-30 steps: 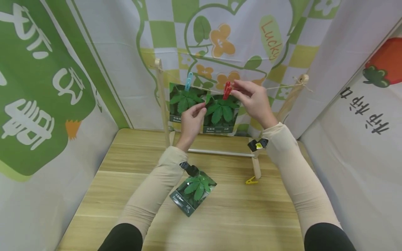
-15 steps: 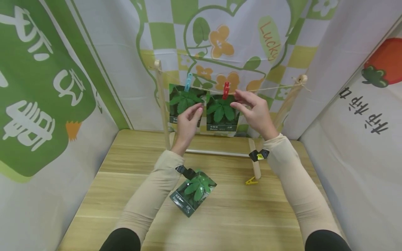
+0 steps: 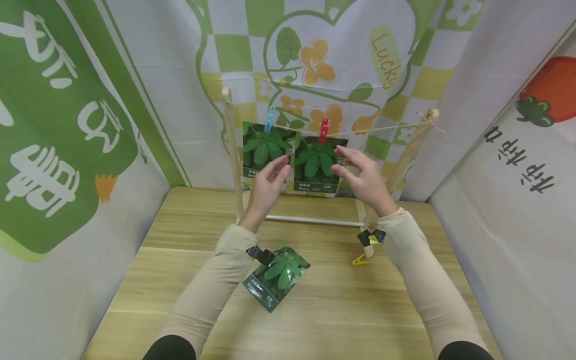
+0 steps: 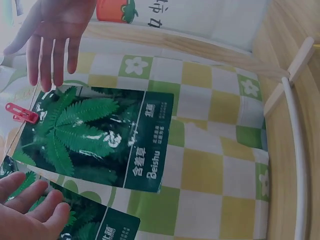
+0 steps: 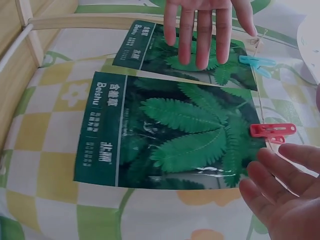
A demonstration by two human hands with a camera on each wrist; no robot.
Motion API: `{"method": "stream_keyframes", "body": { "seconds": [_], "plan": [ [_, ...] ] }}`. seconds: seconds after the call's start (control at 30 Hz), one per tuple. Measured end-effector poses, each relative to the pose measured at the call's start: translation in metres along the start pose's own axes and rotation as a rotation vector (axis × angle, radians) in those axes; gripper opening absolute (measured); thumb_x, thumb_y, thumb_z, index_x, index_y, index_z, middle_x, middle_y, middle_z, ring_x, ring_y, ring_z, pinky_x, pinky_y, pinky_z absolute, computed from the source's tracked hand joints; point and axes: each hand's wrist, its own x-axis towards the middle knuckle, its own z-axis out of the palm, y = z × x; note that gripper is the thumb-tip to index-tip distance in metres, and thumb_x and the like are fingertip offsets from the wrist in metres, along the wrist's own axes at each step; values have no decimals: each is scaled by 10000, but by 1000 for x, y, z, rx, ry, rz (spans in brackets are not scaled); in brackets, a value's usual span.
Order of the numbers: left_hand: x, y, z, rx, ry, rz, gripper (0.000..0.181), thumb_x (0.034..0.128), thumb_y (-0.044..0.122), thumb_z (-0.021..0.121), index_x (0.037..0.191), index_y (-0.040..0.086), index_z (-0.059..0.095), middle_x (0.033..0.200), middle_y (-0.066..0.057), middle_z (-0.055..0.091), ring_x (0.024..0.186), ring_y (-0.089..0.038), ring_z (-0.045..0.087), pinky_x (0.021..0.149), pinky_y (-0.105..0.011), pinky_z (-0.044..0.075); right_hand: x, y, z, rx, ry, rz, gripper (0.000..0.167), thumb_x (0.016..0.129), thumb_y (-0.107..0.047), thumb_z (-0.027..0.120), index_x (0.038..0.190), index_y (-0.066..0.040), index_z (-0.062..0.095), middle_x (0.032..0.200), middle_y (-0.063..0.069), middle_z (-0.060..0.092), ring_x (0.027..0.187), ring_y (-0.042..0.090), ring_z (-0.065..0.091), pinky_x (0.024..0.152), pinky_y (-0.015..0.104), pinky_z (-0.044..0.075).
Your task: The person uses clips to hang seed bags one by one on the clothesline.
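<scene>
Two green seed packets with leaf pictures hang from a thin string (image 3: 382,128). A blue clothespin (image 3: 270,119) clips the left packet (image 3: 263,145), and a red clothespin (image 3: 324,131) clips the right packet (image 3: 316,167). My left hand (image 3: 266,186), fingers relaxed and holding nothing, is in front of the left packet and hides part of it. By the right packet's right edge is my right hand (image 3: 365,180), its fingers spread and holding nothing. In the right wrist view the red clothespin (image 5: 272,131) grips the packet's top edge, apart from the fingers.
A third packet (image 3: 278,277) lies on the wooden table (image 3: 180,280), partly under the left wrist's camera. A yellow clothespin (image 3: 360,260) lies by the foot of the wooden frame (image 3: 232,150). A white bar (image 3: 315,220) joins the frame low down. Printed curtains surround the table.
Both hands have come away from the right packet and the red clothespin and moved down, the left also leftward. The right packet now hangs by the red clothespin alone.
</scene>
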Motion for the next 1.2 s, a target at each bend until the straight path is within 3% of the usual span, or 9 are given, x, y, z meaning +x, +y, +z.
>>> {"method": "stream_keyframes", "body": {
  "seconds": [0.43, 0.5, 0.67, 0.73, 0.87, 1.0, 1.2],
  "plan": [
    [-16, -14, -7, 43, -62, -21, 454, 1016, 246, 526, 1409, 26, 477, 1433, -179, 519, 1323, -291, 508, 1117, -398, 412, -23, 11, 7, 3, -21, 56, 505, 926, -96, 648, 1390, 28, 490, 1359, 206, 564, 1213, 360, 557, 1031, 456, 476],
    [-22, -4, -8, 49, -74, -36, 457, 1021, 220, 513, 1415, -5, 457, 1444, -206, 498, 1334, -316, 493, 1127, -407, 400, -26, 13, 9, 5, -19, 65, 502, 926, -96, 648, 1388, 23, 494, 1353, 200, 570, 1213, 345, 560, 1032, 456, 474],
    [-28, -5, -12, 60, -97, -62, 470, 1022, 169, 504, 1436, -35, 413, 1472, -241, 448, 1340, -358, 476, 1138, -429, 383, -33, 17, 12, 10, -28, 94, 491, 939, -122, 641, 1390, 8, 499, 1365, 182, 566, 1233, 337, 545, 1048, 474, 457],
    [-28, -17, -13, 65, -99, -48, 476, 1018, 187, 518, 1437, -16, 421, 1472, -229, 455, 1344, -356, 472, 1130, -444, 391, -36, 19, 13, 3, -32, 111, 494, 945, -143, 638, 1396, 0, 495, 1373, 174, 561, 1239, 333, 540, 1046, 479, 455],
    [-34, -24, -12, 61, -87, -38, 488, 1007, 228, 542, 1419, -15, 446, 1452, -225, 479, 1345, -376, 459, 1129, -485, 382, -43, 22, 13, -8, -28, 132, 502, 944, -161, 641, 1399, -5, 495, 1371, 178, 564, 1209, 335, 568, 1010, 481, 479],
    [-39, -31, -11, 61, -75, -65, 499, 1001, 259, 552, 1412, -7, 457, 1447, -210, 487, 1354, -354, 451, 1139, -484, 367, -50, 27, 16, 3, -19, 137, 497, 938, -133, 643, 1394, 4, 499, 1351, 199, 576, 1123, 364, 617, 962, 482, 511],
    [-48, -44, -10, 96, -89, -121, 517, 1000, 286, 546, 1429, 18, 441, 1470, -175, 476, 1387, -315, 422, 1140, -479, 366, -60, 36, 23, 27, -40, 182, 489, 955, -141, 622, 1407, -9, 489, 1346, 212, 569, 1130, 365, 611, 996, 485, 497]
  ]
}}
